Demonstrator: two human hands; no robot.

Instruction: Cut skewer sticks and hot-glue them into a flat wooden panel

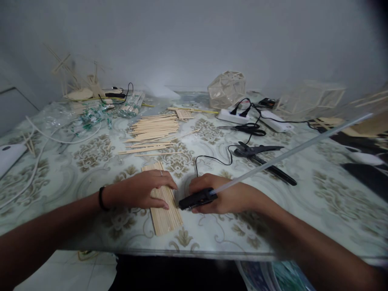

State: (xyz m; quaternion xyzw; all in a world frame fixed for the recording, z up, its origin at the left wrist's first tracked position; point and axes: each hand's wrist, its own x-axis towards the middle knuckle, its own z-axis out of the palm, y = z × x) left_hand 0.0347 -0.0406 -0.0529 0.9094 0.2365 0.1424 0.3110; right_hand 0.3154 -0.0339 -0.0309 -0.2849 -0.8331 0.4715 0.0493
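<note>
A flat panel of wooden sticks laid side by side (165, 220) rests on the patterned tablecloth near the front edge. My left hand (145, 188) lies across its upper part, thumb and fingers apart, pressing on the sticks. My right hand (220, 194) is wrapped round a black glue gun (197, 199), whose front end is close to the panel's right edge. From the back of the gun a long translucent glue stick (291, 155) slants up to the right.
Loose sticks (154, 128) are piled behind the panel. Scissors (251, 128), black-handled cutters (266, 159) and a power strip (233, 116) lie at right, with a black cable. Stick models (227, 89) and plastic wrappers (87, 117) stand or lie farther back.
</note>
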